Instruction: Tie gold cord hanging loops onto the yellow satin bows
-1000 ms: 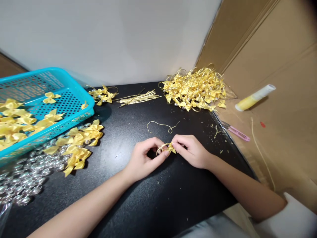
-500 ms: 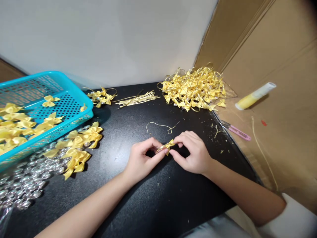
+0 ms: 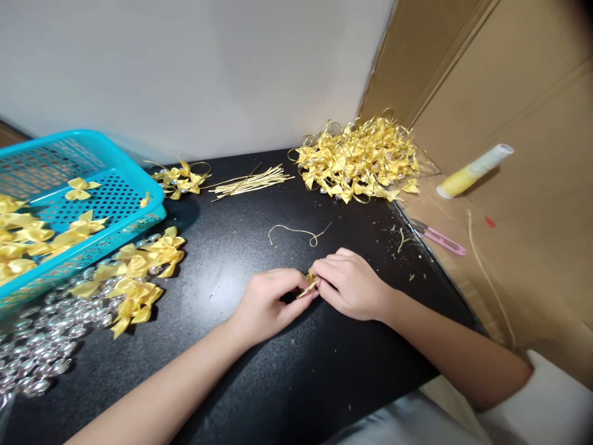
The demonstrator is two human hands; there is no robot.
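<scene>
Hands have closed in: left hand (image 3: 266, 303) and right hand (image 3: 349, 284) now pinch the small yellow bow (image 3: 311, 281) tightly, lowered onto the table (image 3: 287, 371).

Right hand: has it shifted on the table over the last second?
Yes, slightly. Against the loose gold cord, the right hand has drawn leftward and toward the person, closing on the left hand over the small yellow bow.
</scene>
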